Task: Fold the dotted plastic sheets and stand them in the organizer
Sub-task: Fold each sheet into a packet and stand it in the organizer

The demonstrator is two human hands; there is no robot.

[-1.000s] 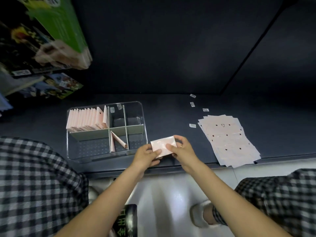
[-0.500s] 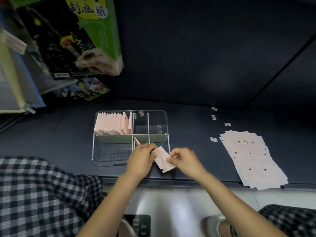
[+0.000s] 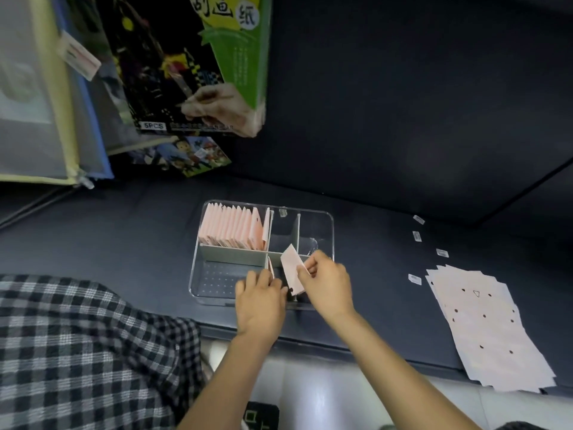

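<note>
Presently the right hand point(image 3: 325, 282) pinches a folded pale-pink plastic sheet point(image 3: 291, 268) between thumb and curled fingers, holding it tilted over the near-right compartment of the clear acrylic organizer with grey dividers point(image 3: 198, 274). The sheet's lower end dips below the organizer's rim; whether it touches the floor of the compartment cannot be told. The left hand point(image 3: 260, 302) sits just beside it at the near edge, fingers curled at a second folded pink sheet point(image 3: 271, 270) that stands against the centre divider; the exact grip is hidden behind the knuckles.

The far-left compartment holds a tight row of upright folded pink sheets point(image 3: 232, 228), filling it wall to wall. The two far-right compartments and the near-left compartment, with its dotted floor, show open room.

The organizer rests on a dark grey shelf surface point(image 3: 108, 243), close to the front edge. Well to the right lies a flat stack of unfolded pale-pink dotted sheets point(image 3: 490, 330), its near corner overhanging the front edge. Four small white labels point(image 3: 415, 279) lie between organizer and stack. Behind, at far left, lean a green-and-black craft-paper package point(image 3: 192, 63) and a yellow-edged mesh zip pouch point(image 3: 34, 113) against the dark back panel.
</note>
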